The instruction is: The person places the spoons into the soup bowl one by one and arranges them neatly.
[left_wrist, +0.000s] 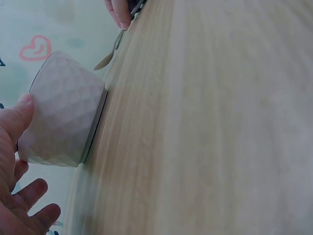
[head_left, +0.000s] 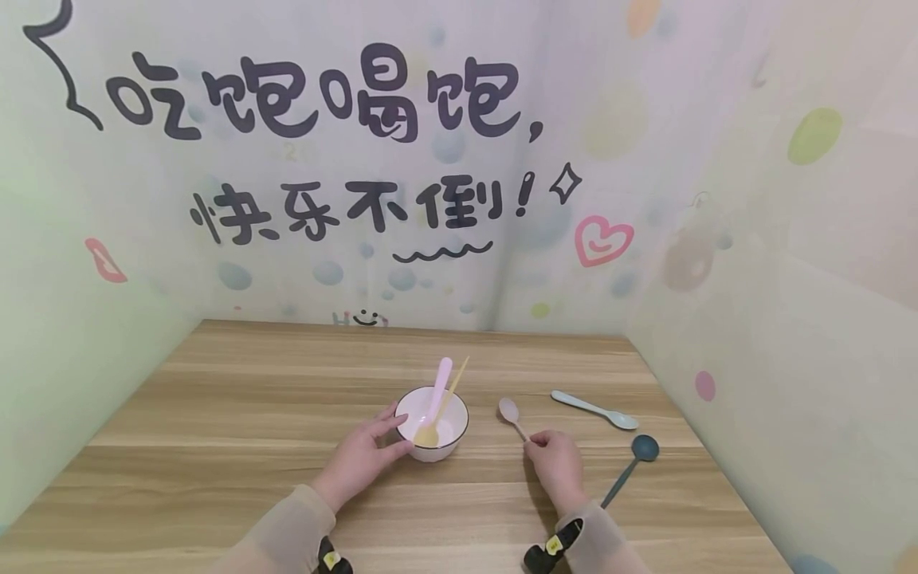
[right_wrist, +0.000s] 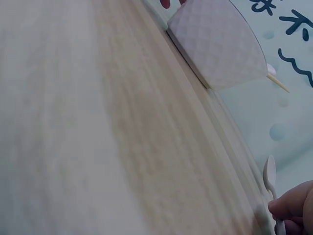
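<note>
Black wall lettering (head_left: 315, 96) (吃饱喝饱) — white bowl (head_left: 450, 437)

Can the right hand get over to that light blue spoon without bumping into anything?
Probably yes. The right hand pinches the handle of the beige spoon, and the light blue spoon lies on bare table just beyond and to its right. Only the dark spoon lies nearby, off to the side.

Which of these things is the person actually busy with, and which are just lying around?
In use:
- left hand touching the white bowl
- pink spoon and yellow spoon in the bowl
- right hand pinching the beige spoon

Lying about:
- light blue spoon
- dark blue spoon
- wooden table
</note>
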A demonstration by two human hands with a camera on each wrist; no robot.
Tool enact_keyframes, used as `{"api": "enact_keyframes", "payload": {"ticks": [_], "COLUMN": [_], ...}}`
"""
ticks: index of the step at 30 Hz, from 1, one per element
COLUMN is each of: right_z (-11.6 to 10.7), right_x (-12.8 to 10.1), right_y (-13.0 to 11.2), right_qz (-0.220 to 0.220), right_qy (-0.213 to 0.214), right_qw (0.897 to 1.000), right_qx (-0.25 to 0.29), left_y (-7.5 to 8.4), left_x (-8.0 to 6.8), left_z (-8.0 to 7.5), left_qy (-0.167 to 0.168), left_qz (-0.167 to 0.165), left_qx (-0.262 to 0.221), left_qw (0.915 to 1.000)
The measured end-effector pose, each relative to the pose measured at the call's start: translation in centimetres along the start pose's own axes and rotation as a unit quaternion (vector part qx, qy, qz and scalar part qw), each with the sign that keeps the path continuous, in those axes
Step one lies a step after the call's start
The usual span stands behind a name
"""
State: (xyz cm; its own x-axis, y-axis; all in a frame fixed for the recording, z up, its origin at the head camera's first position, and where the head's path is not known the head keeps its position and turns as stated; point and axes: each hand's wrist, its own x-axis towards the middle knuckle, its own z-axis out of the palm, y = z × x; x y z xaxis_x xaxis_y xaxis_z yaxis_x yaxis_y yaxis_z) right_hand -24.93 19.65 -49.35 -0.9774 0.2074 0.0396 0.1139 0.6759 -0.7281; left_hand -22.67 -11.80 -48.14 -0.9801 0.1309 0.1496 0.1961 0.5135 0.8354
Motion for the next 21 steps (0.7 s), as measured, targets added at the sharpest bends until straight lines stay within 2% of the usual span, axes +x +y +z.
{"api": "enact_keyframes", "payload": {"ticks": [10,21], "right_z": [-0.8,-2.2], "right_x": [0.4,1.0], "right_y": [-0.2,-2.1], "right_qz": [0.028,0.004], "right_qy": [-0.015,-0.008], "right_qw": [0.999,0.999], "right_qx": [0.043,0.041], "left_y": [0.0,0.1], "left_x": [-0.1,-0.1], "left_z": [0.0,0.0], "left_qy": [0.000,0.002], "left_qz": [0.001,0.006], "left_qx": [0.002,-0.002], "left_qw": [1.0000,1.0000]}}
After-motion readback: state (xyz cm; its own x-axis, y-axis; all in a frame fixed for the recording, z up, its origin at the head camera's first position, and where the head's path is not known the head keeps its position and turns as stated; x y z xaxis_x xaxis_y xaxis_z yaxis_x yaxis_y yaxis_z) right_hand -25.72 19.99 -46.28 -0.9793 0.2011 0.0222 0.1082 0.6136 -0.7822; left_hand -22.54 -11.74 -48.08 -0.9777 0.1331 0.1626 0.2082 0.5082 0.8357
